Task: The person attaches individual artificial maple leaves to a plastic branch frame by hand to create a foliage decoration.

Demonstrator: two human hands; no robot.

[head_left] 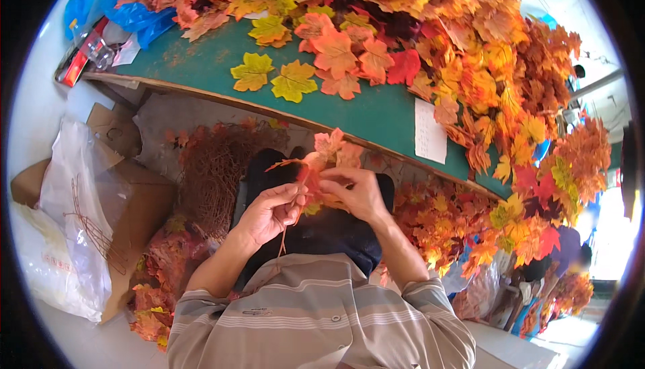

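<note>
Over my lap, just below the table's front edge, both hands work on one artificial maple leaf stem (328, 152) with orange and red leaves. My left hand (274, 213) pinches its thin brown stalk between thumb and fingers, and the stalk's end hangs down toward my shirt. On the other side my right hand (356, 191) has its fingers closed at the leaves; what exactly its fingertips grip is partly hidden. A yellow-green leaf shows under the right fingers. Loose maple leaves (336, 53) in orange, red and yellow-green lie on the table beyond my hands.
A large heap of autumn leaves (470, 40) covers the back and right of the green table (201, 67). Below it are a tangle of brown stems (218, 161) and a bag of leaves (164, 268). At left stands a cardboard box (144, 201) with white plastic (67, 235). A paper (430, 130) lies near the edge.
</note>
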